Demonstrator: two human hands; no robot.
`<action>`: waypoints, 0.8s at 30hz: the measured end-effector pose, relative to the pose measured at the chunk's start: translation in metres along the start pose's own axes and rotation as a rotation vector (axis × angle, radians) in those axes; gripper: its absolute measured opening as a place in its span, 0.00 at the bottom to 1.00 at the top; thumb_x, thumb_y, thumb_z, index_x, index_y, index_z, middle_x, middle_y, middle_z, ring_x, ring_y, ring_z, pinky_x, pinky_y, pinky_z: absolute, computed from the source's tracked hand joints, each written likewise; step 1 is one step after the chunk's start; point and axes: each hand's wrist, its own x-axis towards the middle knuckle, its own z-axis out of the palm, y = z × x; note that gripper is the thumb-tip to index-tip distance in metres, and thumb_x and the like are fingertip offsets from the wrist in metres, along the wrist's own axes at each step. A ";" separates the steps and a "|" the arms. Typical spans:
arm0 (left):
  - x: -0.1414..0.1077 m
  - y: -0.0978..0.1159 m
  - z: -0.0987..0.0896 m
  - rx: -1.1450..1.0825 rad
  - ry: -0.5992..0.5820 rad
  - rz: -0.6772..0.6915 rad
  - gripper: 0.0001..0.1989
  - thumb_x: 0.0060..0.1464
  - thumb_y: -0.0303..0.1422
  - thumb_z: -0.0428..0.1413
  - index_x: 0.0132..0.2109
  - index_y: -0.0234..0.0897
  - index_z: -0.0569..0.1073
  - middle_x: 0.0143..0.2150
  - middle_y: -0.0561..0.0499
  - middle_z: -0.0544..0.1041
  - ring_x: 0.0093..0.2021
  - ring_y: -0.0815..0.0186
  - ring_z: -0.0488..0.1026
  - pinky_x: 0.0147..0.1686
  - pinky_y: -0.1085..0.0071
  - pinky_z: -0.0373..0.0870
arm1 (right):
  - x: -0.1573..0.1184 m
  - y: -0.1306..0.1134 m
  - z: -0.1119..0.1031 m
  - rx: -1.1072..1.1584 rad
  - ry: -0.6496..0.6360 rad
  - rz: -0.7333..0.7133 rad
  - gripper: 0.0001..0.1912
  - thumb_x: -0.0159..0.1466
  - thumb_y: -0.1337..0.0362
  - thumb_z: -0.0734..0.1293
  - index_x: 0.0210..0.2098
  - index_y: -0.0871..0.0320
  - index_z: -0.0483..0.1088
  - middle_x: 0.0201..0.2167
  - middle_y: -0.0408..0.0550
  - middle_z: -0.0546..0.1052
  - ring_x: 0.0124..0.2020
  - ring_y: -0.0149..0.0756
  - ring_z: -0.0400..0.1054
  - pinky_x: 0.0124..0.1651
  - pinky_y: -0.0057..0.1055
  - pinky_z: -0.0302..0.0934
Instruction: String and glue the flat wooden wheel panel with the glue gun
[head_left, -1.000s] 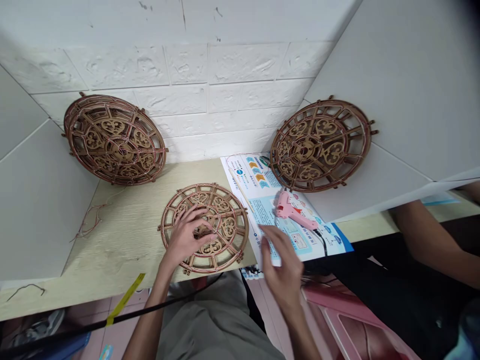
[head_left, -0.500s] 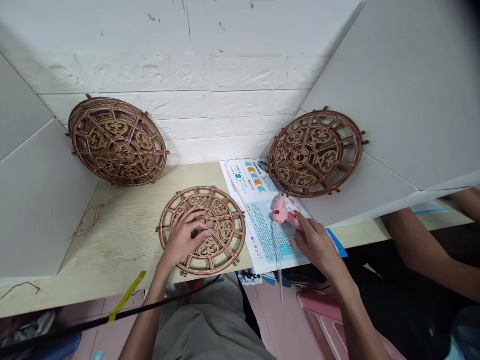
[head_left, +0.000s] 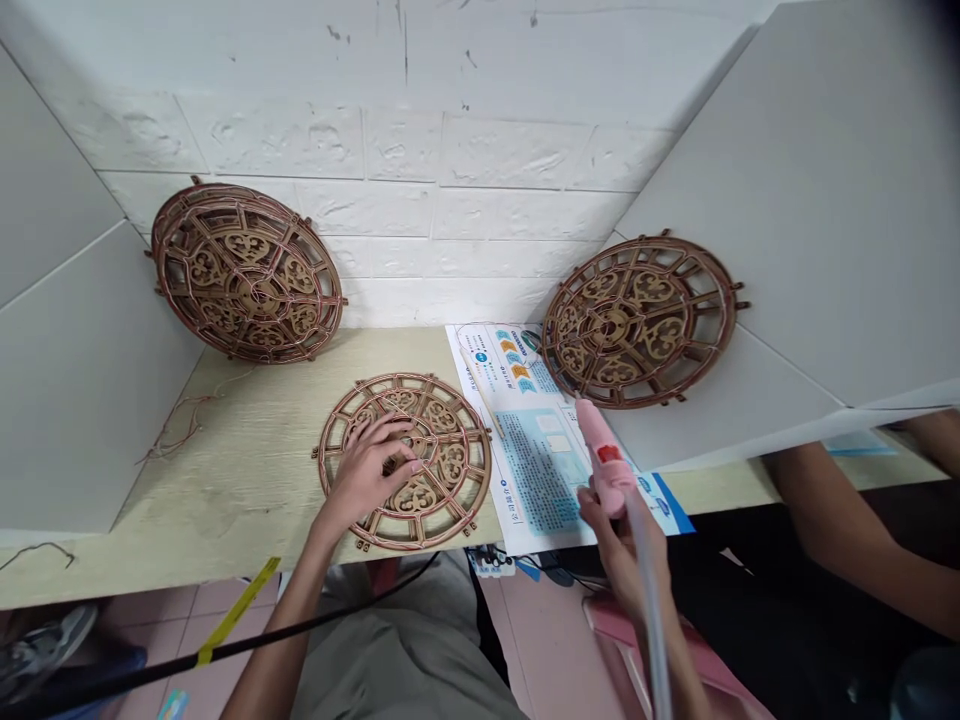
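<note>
On the table lies a round openwork wooden disc point(head_left: 451, 463) with scrolled cut-outs and reddish wire along its rings. My left hand point(head_left: 373, 470) rests on it left of the centre, fingers spread. A pink glue gun point(head_left: 600, 450) is held in my right hand point(head_left: 628, 560), above the printed sheet to the right of the disc. Its nozzle points away from me, toward the wall, and a long clear glue stick point(head_left: 649, 600) trails from its back end. My right fingers wrap around the handle, partly hidden by the gun.
Similar discs point(head_left: 251, 275) lean at the back left, and another disc point(head_left: 641, 320) leans on the right panel. A printed sheet point(head_left: 536, 480) covers the table's right part. Loose wire point(head_left: 184, 420) lies at left. A black cable point(head_left: 300, 628) crosses in front. Another person's arm point(head_left: 832, 520) is at right.
My right hand has lifted the glue gun off the printed sheet and turned it so the nozzle points away. My left hand stays on the disc. The view has shifted slightly.
</note>
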 end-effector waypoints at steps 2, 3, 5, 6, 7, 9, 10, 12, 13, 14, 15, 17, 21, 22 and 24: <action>0.000 0.000 0.000 0.001 -0.004 -0.006 0.09 0.62 0.41 0.59 0.36 0.43 0.79 0.61 0.53 0.75 0.69 0.53 0.62 0.69 0.46 0.51 | -0.011 -0.017 0.015 0.284 -0.005 0.142 0.22 0.64 0.50 0.70 0.52 0.55 0.71 0.33 0.44 0.71 0.29 0.33 0.64 0.32 0.31 0.63; 0.000 0.001 -0.001 0.004 -0.007 -0.007 0.09 0.62 0.41 0.59 0.36 0.43 0.79 0.61 0.53 0.74 0.69 0.53 0.62 0.69 0.46 0.52 | -0.015 -0.023 0.022 0.399 -0.018 0.179 0.22 0.64 0.50 0.70 0.52 0.55 0.71 0.29 0.41 0.68 0.26 0.31 0.61 0.29 0.30 0.60; 0.000 0.001 -0.001 0.010 -0.009 -0.007 0.09 0.62 0.41 0.59 0.36 0.43 0.79 0.62 0.53 0.74 0.69 0.53 0.61 0.68 0.47 0.54 | -0.023 -0.031 0.035 0.539 -0.047 0.214 0.22 0.65 0.50 0.70 0.53 0.56 0.71 0.25 0.39 0.65 0.24 0.30 0.59 0.27 0.29 0.57; 0.000 0.001 -0.001 0.013 -0.008 -0.008 0.09 0.62 0.41 0.59 0.36 0.43 0.79 0.62 0.53 0.74 0.69 0.53 0.61 0.67 0.47 0.54 | -0.027 -0.032 0.040 0.573 -0.056 0.228 0.22 0.65 0.49 0.70 0.53 0.56 0.72 0.24 0.39 0.65 0.24 0.30 0.59 0.27 0.29 0.57; 0.000 0.001 -0.001 0.015 -0.008 -0.009 0.09 0.61 0.40 0.59 0.36 0.44 0.79 0.62 0.54 0.74 0.69 0.53 0.61 0.68 0.47 0.54 | -0.030 -0.032 0.044 0.588 -0.062 0.248 0.23 0.64 0.49 0.71 0.52 0.56 0.73 0.25 0.40 0.67 0.25 0.31 0.61 0.28 0.30 0.59; 0.000 0.000 -0.001 0.015 -0.005 -0.012 0.08 0.61 0.40 0.59 0.36 0.44 0.79 0.61 0.54 0.74 0.69 0.54 0.61 0.68 0.46 0.52 | -0.038 -0.027 0.048 0.573 -0.076 0.301 0.24 0.61 0.49 0.73 0.51 0.56 0.74 0.29 0.45 0.73 0.27 0.33 0.65 0.30 0.32 0.62; 0.000 0.000 -0.001 0.012 -0.006 -0.012 0.08 0.62 0.40 0.59 0.36 0.44 0.79 0.61 0.54 0.75 0.69 0.54 0.61 0.69 0.46 0.52 | -0.041 -0.025 0.049 0.552 -0.091 0.325 0.24 0.60 0.49 0.74 0.49 0.56 0.75 0.31 0.47 0.75 0.28 0.34 0.66 0.31 0.33 0.64; 0.000 0.000 -0.001 0.008 -0.009 -0.010 0.08 0.62 0.40 0.59 0.36 0.44 0.79 0.61 0.54 0.75 0.69 0.54 0.61 0.69 0.47 0.52 | -0.049 -0.022 0.048 0.510 -0.145 0.355 0.23 0.58 0.49 0.75 0.47 0.58 0.76 0.31 0.48 0.76 0.27 0.34 0.67 0.31 0.34 0.65; 0.000 0.000 0.000 0.008 -0.009 -0.010 0.08 0.62 0.40 0.59 0.36 0.44 0.79 0.61 0.54 0.75 0.69 0.54 0.60 0.69 0.47 0.52 | -0.052 -0.023 0.048 0.495 -0.186 0.359 0.24 0.58 0.49 0.75 0.47 0.58 0.76 0.29 0.47 0.75 0.25 0.33 0.65 0.29 0.33 0.64; 0.000 0.000 0.000 0.009 -0.008 -0.010 0.08 0.61 0.40 0.59 0.36 0.43 0.79 0.61 0.53 0.75 0.69 0.54 0.61 0.69 0.48 0.52 | -0.055 -0.025 0.048 0.489 -0.226 0.362 0.25 0.59 0.48 0.74 0.49 0.59 0.75 0.27 0.45 0.73 0.23 0.32 0.63 0.27 0.31 0.62; 0.000 0.000 0.000 0.012 -0.008 -0.011 0.07 0.61 0.39 0.59 0.37 0.43 0.79 0.61 0.53 0.75 0.69 0.54 0.61 0.70 0.48 0.51 | -0.058 -0.028 0.048 0.488 -0.261 0.365 0.27 0.60 0.47 0.73 0.50 0.59 0.75 0.24 0.43 0.70 0.22 0.30 0.60 0.24 0.29 0.59; 0.000 0.000 0.001 0.016 -0.009 -0.015 0.07 0.61 0.39 0.60 0.37 0.43 0.79 0.61 0.53 0.74 0.69 0.54 0.61 0.70 0.47 0.50 | -0.061 -0.034 0.050 0.491 -0.319 0.374 0.27 0.61 0.44 0.71 0.48 0.60 0.74 0.22 0.40 0.65 0.21 0.28 0.54 0.21 0.26 0.52; 0.000 -0.001 0.001 0.016 -0.006 -0.007 0.06 0.61 0.38 0.60 0.38 0.43 0.79 0.62 0.52 0.74 0.69 0.54 0.61 0.70 0.48 0.51 | -0.066 -0.040 0.058 0.454 -0.387 0.367 0.25 0.63 0.40 0.68 0.38 0.59 0.72 0.20 0.37 0.57 0.21 0.27 0.49 0.22 0.26 0.50; 0.000 0.000 0.001 0.014 -0.003 -0.004 0.06 0.60 0.38 0.60 0.38 0.43 0.79 0.61 0.52 0.74 0.69 0.54 0.61 0.70 0.48 0.51 | -0.067 -0.039 0.060 0.439 -0.382 0.356 0.25 0.63 0.40 0.68 0.38 0.59 0.72 0.20 0.37 0.57 0.21 0.28 0.49 0.22 0.26 0.50; 0.000 0.000 0.000 0.012 0.000 -0.002 0.05 0.60 0.37 0.60 0.37 0.43 0.79 0.61 0.52 0.75 0.69 0.54 0.62 0.69 0.48 0.52 | -0.069 -0.036 0.066 0.412 -0.361 0.334 0.26 0.62 0.39 0.68 0.39 0.58 0.72 0.19 0.36 0.56 0.21 0.29 0.49 0.21 0.26 0.49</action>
